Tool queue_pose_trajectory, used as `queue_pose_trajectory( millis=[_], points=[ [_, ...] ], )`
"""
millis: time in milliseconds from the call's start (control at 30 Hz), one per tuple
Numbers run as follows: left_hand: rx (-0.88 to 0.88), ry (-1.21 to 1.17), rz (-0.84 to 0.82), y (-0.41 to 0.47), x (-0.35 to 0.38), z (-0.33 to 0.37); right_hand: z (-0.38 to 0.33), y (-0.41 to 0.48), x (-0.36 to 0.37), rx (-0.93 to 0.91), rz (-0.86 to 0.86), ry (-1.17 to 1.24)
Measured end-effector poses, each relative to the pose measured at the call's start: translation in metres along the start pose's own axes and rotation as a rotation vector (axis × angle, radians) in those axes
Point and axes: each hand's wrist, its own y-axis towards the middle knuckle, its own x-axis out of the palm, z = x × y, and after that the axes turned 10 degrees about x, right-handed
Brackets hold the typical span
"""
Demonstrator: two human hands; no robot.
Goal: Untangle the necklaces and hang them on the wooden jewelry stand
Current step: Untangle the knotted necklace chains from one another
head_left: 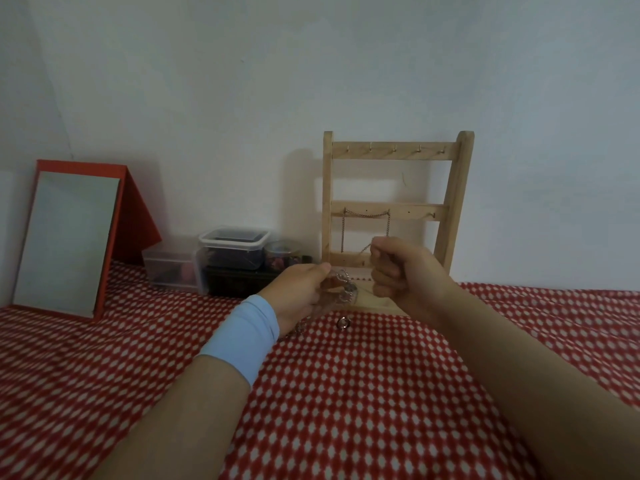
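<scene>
The wooden jewelry stand [450, 202] leans against the wall behind my hands, with small hooks on its top and middle bars. A silver chain [365, 216] hangs from two hooks on the middle bar. My left hand [298, 292], with a light blue wristband, holds a tangled bunch of necklaces [341, 289] in front of the stand's base. My right hand [405, 275] is curled into a fist and pinches a thin chain that runs from the bunch. A pendant [343, 323] dangles just above the red patterned cloth.
A red-framed mirror [69, 240] stands at the left. Clear plastic boxes [232, 247] and a small jar [282, 254] sit on a dark box left of the stand. Red cloth with white dots [346, 410] covers the surface.
</scene>
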Motion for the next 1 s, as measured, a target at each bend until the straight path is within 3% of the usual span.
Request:
queue_pose_trajectory(
  millis=[100, 200, 400, 500, 567, 700, 767, 1000],
  points=[
    [-0.017, -0.008, -0.023, -0.003, 0.004, -0.001, -0.005, -0.002, 0.0, -0.081, 0.113, -0.344],
    [-0.023, -0.085, -0.026, -0.002, 0.005, -0.001, -0.009, -0.004, 0.006, -0.189, 0.191, -0.533],
    [0.003, -0.215, -0.192, -0.005, 0.007, 0.001, -0.009, -0.005, 0.009, -0.148, 0.005, -0.371],
    [0.024, -0.161, -0.218, -0.004, 0.004, -0.002, -0.014, -0.006, 0.008, -0.157, 0.022, -0.374],
    [0.036, -0.019, -0.226, -0.003, -0.001, -0.003, -0.017, -0.005, 0.006, -0.179, 0.043, -0.403],
    [0.107, 0.534, -0.328, -0.006, -0.005, 0.009, -0.016, -0.004, 0.012, -0.217, 0.124, -0.527],
    [0.106, 0.69, -0.37, -0.007, -0.003, 0.013, -0.014, -0.002, 0.016, -0.212, 0.156, -0.481],
    [0.133, 0.845, -0.36, -0.009, -0.007, 0.02, -0.009, 0.002, 0.007, -0.164, 0.334, -0.324]
  ],
)
